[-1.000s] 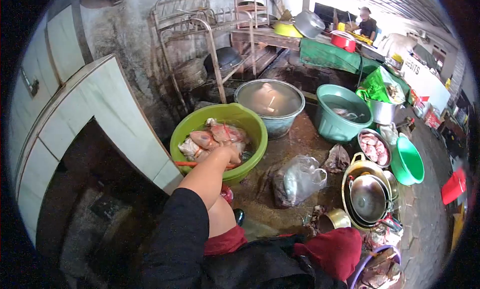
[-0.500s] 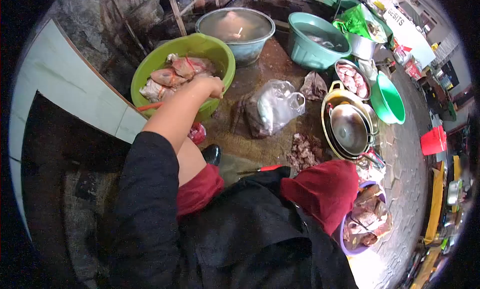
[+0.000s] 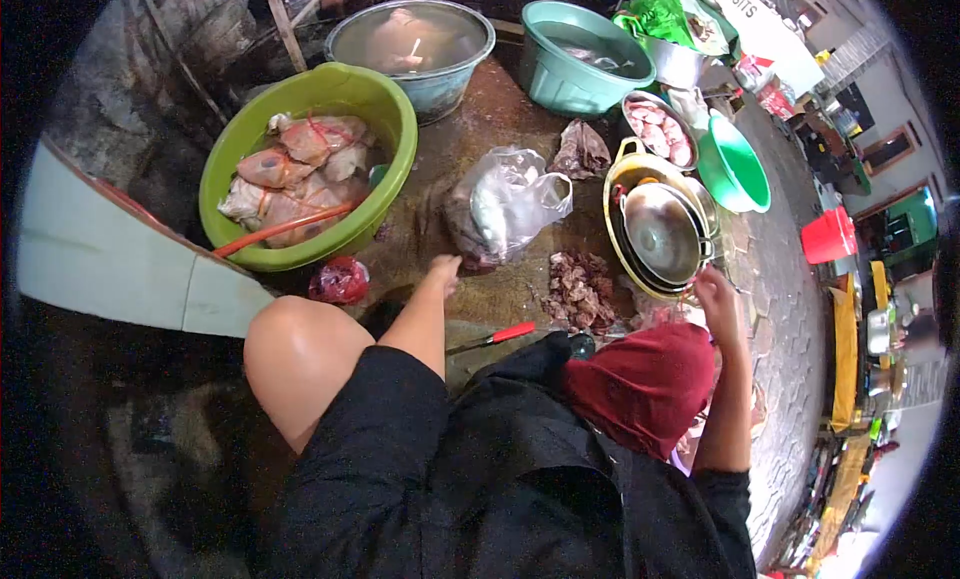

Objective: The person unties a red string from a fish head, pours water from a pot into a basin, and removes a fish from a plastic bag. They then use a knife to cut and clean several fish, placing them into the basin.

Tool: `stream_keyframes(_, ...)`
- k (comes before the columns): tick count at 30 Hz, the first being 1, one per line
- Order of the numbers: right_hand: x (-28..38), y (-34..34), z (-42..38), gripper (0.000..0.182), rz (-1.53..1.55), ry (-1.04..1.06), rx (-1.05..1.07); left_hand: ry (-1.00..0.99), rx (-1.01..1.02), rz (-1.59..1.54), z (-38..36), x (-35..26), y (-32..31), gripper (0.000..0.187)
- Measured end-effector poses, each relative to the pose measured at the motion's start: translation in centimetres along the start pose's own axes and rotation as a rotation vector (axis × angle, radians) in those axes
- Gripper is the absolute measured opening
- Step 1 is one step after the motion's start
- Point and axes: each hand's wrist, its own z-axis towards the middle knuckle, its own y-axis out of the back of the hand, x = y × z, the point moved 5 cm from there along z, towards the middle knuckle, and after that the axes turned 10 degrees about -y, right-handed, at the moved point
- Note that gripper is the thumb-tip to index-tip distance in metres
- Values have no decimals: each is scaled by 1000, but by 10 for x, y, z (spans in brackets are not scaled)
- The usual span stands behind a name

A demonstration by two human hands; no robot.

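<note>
My left hand [image 3: 446, 276] is low over the wet floor, beside the lower edge of a clear plastic bag [image 3: 508, 204] with dark, wet contents. Its fingers are bent and smeared by motion. My right hand [image 3: 716, 294] is raised next to the rim of the stacked pans [image 3: 664, 234], its fingers curled and blurred. A knife with a red handle [image 3: 510, 333] lies on the floor between my hands. Further left, an olive-green basin [image 3: 392, 199] holds pieces of meat [image 3: 272, 167] tied with red string, and an orange-red handle [image 3: 290, 229] sticks out over its rim.
Behind stand a grey-blue tub [image 3: 440, 91] of cloudy water and a teal tub [image 3: 575, 87]. Dark scraps [image 3: 582, 291] lie near the pans. A bowl of pale pieces [image 3: 660, 131] and a green basin [image 3: 735, 164] stand right. My knee [image 3: 305, 344] is left, by a white panel [image 3: 130, 249].
My left hand has come out of the olive-green basin, moving right and toward me to beside the plastic bag. My right hand has come into view by the pans. The view has shifted.
</note>
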Motion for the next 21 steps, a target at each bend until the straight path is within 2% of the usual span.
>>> stream_keyframes(1,38,-6,18,25,52,128,44,71,-142,-11,35,40,6,39)
stream_keyframes(2,71,-15,35,25,104,259,94,145,-288,-23,71,78,6,33)
stream_keyframes(3,96,-32,54,24,8,339,146,150,-282,-39,90,98,-2,33)
stream_keyframes(5,140,-76,80,24,-180,478,218,184,-668,-173,110,125,3,31)
stream_keyframes(6,159,-98,91,24,-273,536,237,190,-670,-189,124,134,-2,31)
stream_keyframes(8,160,-158,138,26,-313,592,320,17,-307,18,154,130,-18,32)
stream_keyframes(9,157,-187,160,27,-296,605,324,20,-316,8,155,128,-18,32)
stream_keyframes(12,153,-254,207,28,-231,589,288,-82,-409,351,135,92,-14,15)
stream_keyframes(13,147,-275,221,28,-303,544,268,-45,-280,389,135,84,-17,38)
stream_keyframes(14,137,-297,232,29,-284,506,250,-37,-291,392,158,101,-17,38)
stream_keyframes(16,125,-325,233,39,-350,599,274,-101,-338,506,212,147,-26,40)
stream_keyframes(17,106,-346,242,55,-428,490,377,-55,-406,301,138,99,-14,26)
stream_keyframes(18,88,-364,248,72,-506,380,478,-48,-406,302,120,86,-14,26)
stream_keyframes(20,73,-373,240,85,-439,428,467,-86,-369,236,107,74,-14,37)
stream_keyframes(21,68,-377,237,85,-436,428,473,-80,-372,238,101,68,-13,37)
